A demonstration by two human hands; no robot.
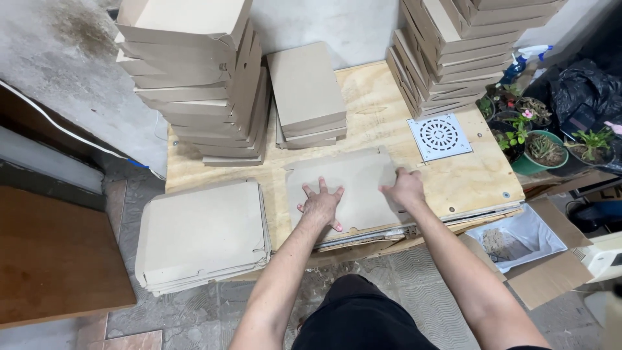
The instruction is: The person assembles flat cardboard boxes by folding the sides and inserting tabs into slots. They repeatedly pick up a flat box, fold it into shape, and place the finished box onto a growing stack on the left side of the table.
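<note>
Now I see a flat cardboard box blank [346, 185] lying on the plywood bench [466, 181], near its front edge. My left hand [322, 206] presses it with spread fingers, grasping nothing, probably to keep it still; my right hand [405, 190] curls over its right edge. Stacks of folded brown boxes [201, 84] stand behind, unlabelled.

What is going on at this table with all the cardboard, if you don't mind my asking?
A person is pressing a flat cardboard box blank onto a plywood table. The left hand lies spread on the blank; the right hand grips its right edge. A stack of unfolded blanks sits at the left. Folded boxes are piled behind: a tall stack at left, a short one in the middle, another tall stack at right.
</note>
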